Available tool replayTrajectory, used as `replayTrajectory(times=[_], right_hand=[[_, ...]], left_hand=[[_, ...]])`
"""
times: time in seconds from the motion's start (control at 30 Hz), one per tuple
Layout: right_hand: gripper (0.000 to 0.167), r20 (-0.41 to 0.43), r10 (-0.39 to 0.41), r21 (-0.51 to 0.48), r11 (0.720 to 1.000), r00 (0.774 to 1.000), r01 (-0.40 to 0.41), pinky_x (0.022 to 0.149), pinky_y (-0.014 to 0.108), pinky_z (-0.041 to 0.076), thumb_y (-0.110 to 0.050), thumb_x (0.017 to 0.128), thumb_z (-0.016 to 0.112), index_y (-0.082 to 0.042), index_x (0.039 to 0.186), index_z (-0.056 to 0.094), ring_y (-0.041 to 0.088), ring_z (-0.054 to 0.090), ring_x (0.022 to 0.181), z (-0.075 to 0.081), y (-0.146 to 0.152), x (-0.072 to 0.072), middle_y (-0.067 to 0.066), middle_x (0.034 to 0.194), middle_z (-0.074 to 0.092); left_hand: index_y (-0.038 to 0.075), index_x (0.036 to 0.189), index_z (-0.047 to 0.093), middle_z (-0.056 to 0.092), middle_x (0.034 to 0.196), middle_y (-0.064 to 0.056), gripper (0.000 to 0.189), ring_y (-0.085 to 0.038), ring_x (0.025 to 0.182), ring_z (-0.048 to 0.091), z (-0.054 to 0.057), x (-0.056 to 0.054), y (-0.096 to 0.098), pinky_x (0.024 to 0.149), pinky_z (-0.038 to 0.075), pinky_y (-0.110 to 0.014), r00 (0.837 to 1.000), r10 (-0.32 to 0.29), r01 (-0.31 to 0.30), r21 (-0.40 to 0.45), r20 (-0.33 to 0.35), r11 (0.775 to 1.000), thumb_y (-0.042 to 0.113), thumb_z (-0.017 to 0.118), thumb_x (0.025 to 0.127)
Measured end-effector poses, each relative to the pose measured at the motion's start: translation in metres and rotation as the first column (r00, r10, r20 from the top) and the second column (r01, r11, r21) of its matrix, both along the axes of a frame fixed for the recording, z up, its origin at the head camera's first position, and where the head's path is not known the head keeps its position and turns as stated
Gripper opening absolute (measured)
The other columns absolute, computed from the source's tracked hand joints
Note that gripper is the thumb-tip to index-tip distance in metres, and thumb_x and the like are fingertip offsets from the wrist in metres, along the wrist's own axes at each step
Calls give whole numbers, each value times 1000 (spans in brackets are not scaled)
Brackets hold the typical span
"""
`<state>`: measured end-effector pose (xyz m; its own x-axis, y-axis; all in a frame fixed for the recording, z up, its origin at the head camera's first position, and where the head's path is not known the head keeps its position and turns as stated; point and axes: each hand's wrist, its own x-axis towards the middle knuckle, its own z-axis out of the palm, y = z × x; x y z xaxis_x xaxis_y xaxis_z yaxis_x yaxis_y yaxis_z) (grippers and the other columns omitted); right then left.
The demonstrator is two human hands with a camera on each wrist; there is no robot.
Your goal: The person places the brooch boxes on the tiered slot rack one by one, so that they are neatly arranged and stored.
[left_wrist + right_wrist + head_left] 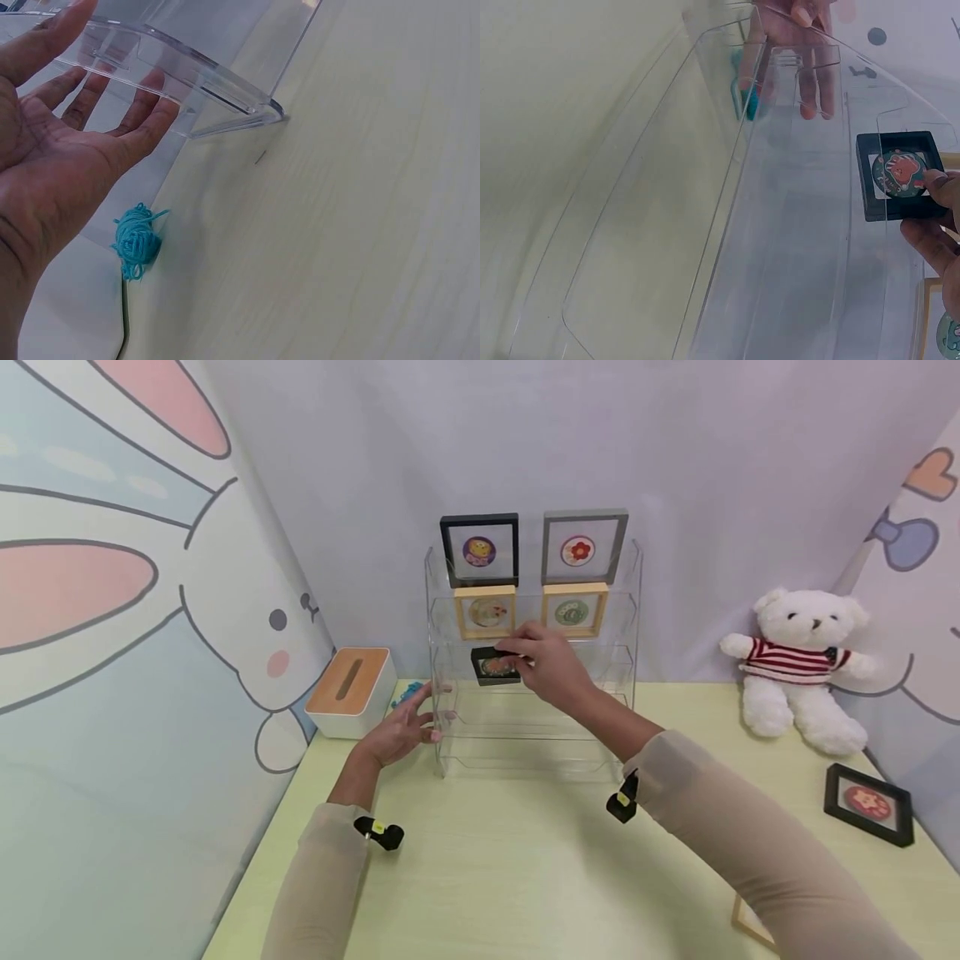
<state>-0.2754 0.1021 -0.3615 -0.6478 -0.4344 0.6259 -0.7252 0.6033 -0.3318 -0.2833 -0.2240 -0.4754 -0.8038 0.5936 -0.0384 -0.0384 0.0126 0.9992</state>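
My right hand (553,667) pinches a small black picture frame (486,675) by its right side, at the middle tier of a clear acrylic display rack (525,749). In the right wrist view a round green and red picture (897,174) shows inside that frame, with the thumb on its front. My left hand (401,732) rests against the rack's left side panel, fingers spread and fairly straight. Above the held frame, two wooden frames stand on one tier, left (486,632) and right (573,633). A black frame (472,582) and a grey frame (577,580) stand on top.
Left of the rack are a white tissue box with a wooden lid (347,681) and a bundle of blue yarn (137,241). A white teddy bear (806,660) sits at the right. Another black frame (832,793) and a partly hidden wooden frame (752,928) lie on the table.
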Motion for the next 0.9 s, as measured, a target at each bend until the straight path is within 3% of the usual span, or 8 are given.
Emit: replayTrajectory(times=[0.13, 0.27, 0.4, 0.63, 0.9], right_hand=[[22, -7, -7, 6, 1000, 1000, 7, 84, 47, 63, -2, 99, 80, -4, 120, 85, 36, 75, 101, -5, 0, 1, 17, 112, 74], [22, -30, 15, 5, 1000, 999, -15, 80, 46, 63, -3, 98, 82, -2, 120, 84, 35, 75, 95, -9, 2, 0, 18, 111, 73], [25, -2, 37, 0, 999, 999, -37, 83, 43, 65, -5, 99, 81, 0, 124, 82, 34, 77, 98, -6, 7, 1, 19, 116, 73], [32, 41, 27, -32, 999, 999, -25, 85, 45, 67, -11, 98, 86, -1, 127, 81, 37, 78, 100, 9, 35, 7, 20, 120, 74], [35, 51, 48, -64, 997, 998, -45, 83, 41, 67, -8, 95, 87, -3, 129, 80, 33, 80, 101, 33, 91, 19, 16, 119, 75]], left_hand=[[17, 178, 14, -1, 185, -2, 97, -51, 167, 26, 0, -1, 0, 120, 40, -63, 1000, -8, 8, 6, 3, 1000, -21, 56, 100], [16, 178, 14, -1, 185, -4, 95, -53, 166, 26, 0, -2, 0, 120, 38, -65, 1000, -10, 10, 11, -5, 1000, -22, 53, 100], [17, 178, 15, 0, 185, -3, 94, -53, 166, 26, 1, -2, 0, 121, 36, -68, 1000, -6, 6, 14, -2, 1000, -22, 52, 101], [16, 177, 16, -1, 185, -3, 93, -52, 166, 26, 1, 0, 1, 123, 33, -71, 1000, -6, 6, 10, -1, 1000, -22, 51, 100], [15, 178, 11, 0, 185, -3, 98, -53, 166, 25, 1, -1, 1, 120, 36, -67, 1000, -3, 3, 17, 10, 1000, -22, 55, 99]])
